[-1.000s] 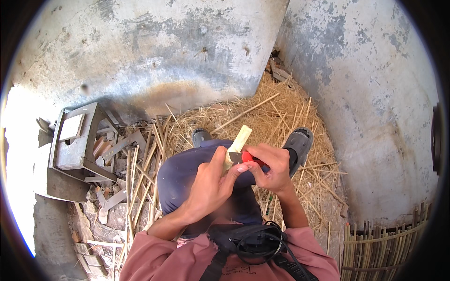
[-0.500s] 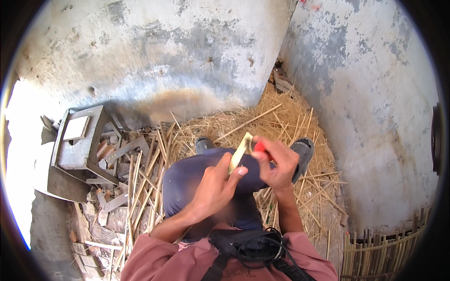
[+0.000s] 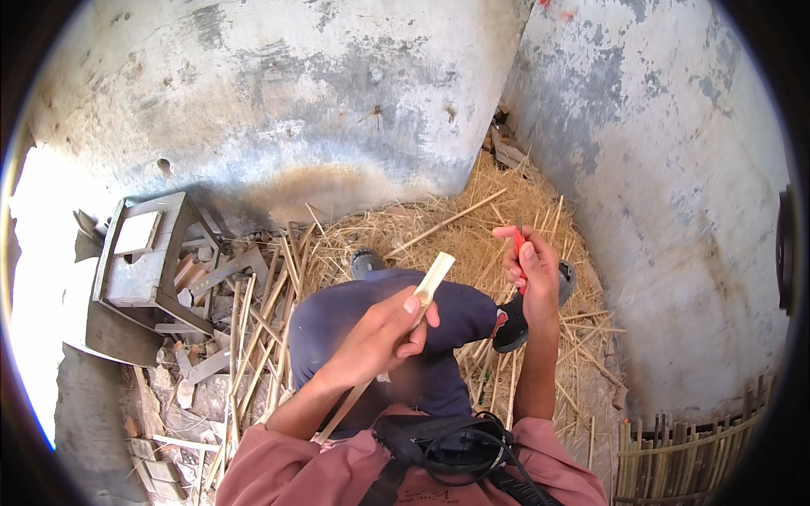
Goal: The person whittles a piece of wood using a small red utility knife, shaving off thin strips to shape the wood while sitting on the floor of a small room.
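Observation:
My left hand (image 3: 380,337) grips a long pale bamboo strip (image 3: 432,278) that slants up to the right, its top end cut flat above my dark-trousered knees (image 3: 354,316). My right hand (image 3: 531,266) is raised off to the right of the strip and holds a small knife with a red and black handle (image 3: 513,316); the thin blade end shows above my fingers. The knife and the strip are apart.
Straw and split bamboo sticks (image 3: 253,337) cover the ground around my sandalled feet (image 3: 564,282). A weathered wooden stool frame (image 3: 143,253) lies at the left among wood scraps. Rough plastered walls (image 3: 321,110) meet in a corner ahead. A bundle of bamboo slats (image 3: 683,455) stands at the lower right.
My right hand has drawn the knife up and away to the right, off the strip's tip. My left hand has kept its hold on the strip and lowered slightly.

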The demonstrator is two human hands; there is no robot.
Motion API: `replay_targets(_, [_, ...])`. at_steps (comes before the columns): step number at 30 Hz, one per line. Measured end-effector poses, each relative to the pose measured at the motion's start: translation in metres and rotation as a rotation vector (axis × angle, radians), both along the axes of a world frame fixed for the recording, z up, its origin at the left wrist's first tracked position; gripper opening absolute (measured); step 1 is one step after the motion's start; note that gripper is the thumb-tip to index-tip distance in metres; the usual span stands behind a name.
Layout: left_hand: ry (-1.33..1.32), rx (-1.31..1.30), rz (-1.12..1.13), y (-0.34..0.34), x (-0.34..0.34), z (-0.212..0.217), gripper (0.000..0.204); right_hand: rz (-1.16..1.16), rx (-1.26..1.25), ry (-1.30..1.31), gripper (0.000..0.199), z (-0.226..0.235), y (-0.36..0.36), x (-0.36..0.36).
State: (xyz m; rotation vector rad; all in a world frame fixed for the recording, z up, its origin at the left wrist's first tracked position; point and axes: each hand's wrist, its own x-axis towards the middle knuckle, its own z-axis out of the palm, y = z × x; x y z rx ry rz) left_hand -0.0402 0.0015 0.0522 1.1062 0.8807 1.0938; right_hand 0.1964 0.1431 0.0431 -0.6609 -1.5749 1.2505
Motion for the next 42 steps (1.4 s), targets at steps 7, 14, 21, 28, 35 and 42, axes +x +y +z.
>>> replay_targets(7, [-0.094, -0.074, -0.106, 0.0, 0.0, -0.007, 0.056, 0.386, -0.134, 0.12, 0.047, 0.006, -0.021, -0.032])
replay_targets(14, [0.051, 0.101, -0.076, -0.02, -0.011, -0.008, 0.066, 0.385, -0.157, 0.125, 0.031, 0.011, -0.022, -0.054])
replay_targets(21, [0.191, 0.079, -0.12, -0.084, -0.042, -0.031, 0.09, 0.301, -0.174, 0.297, 0.029, 0.057, 0.012, -0.065])
replay_targets(28, [0.19, -0.007, 0.275, -0.114, -0.051, -0.058, 0.029, 0.367, -0.075, 0.182, 0.044, 0.086, 0.018, -0.073])
replay_targets(35, [0.156, 0.102, 0.577, -0.134, -0.066, -0.043, 0.025, 0.685, 0.078, -0.616, 0.028, -0.034, 0.02, -0.011])
replay_targets(42, [0.154, 0.113, 0.668, -0.13, -0.076, -0.053, 0.029, 0.518, -0.048, -0.615, 0.043, -0.06, 0.042, -0.016])
